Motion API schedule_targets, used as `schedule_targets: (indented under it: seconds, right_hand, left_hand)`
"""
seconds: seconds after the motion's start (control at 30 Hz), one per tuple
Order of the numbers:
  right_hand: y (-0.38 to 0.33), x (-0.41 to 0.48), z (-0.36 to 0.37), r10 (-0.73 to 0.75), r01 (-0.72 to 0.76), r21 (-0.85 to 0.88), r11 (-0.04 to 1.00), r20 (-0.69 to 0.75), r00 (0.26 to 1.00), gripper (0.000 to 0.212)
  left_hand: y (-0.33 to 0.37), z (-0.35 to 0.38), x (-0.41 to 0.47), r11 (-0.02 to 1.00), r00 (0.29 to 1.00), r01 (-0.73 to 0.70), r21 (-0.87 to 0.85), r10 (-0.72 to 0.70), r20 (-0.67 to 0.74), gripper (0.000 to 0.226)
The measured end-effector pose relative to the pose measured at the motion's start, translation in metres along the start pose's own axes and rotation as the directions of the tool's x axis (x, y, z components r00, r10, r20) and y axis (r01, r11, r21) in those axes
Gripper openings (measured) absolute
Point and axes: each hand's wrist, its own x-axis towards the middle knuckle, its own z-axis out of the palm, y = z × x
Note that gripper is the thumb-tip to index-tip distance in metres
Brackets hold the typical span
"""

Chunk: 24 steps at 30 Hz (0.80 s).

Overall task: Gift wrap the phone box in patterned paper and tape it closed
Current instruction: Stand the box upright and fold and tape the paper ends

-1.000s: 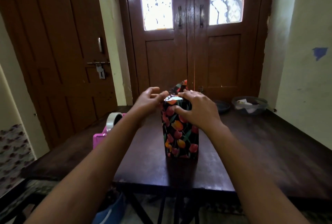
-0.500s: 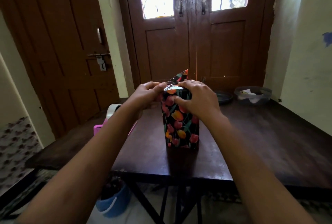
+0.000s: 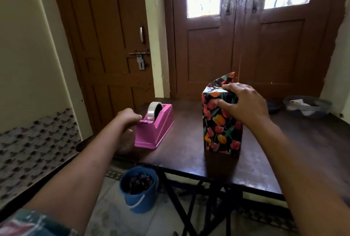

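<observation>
Center-right of frame, the wrapped box stands upright on the table w/ the right hand clamped over its top, thumb on the front. The left hand is well apart at center-left, fingers curled by the cutter end of the pink tape dispenser; can't tell if it's pinching tape.

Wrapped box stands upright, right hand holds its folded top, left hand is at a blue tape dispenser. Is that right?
One slip: in the head view the tape dispenser is pink, not blue. The wrapped box does stand upright, right hand on its top, left hand at the dispenser.
</observation>
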Motion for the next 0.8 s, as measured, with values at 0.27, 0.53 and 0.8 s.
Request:
schedule_targets:
  seconds: [0.27, 0.53, 0.8]
  right_hand:
    - [-0.002, -0.004, -0.001, 0.015, -0.015, 0.013, 1.0, -0.011, 1.0, 0.056]
    - [0.0, -0.002, 0.006, 0.0, 0.002, 0.03, 1.0, -0.073, 0.997, 0.056]
    - [0.003, 0.0, 0.011, 0.006, -0.002, 0.051, 0.999, -0.079, 0.997, 0.058]
  left_hand:
    - [0.035, 0.012, -0.022, 0.969, 0.981, 0.149, -0.195, -0.121, 0.151, 0.024]
    - [0.039, 0.004, -0.019, 0.898, 0.96, 0.247, -0.364, -0.175, 0.219, 0.037]
    - [0.046, 0.012, -0.02, 0.79, 0.983, 0.181, -0.586, -0.128, 0.13, 0.033]
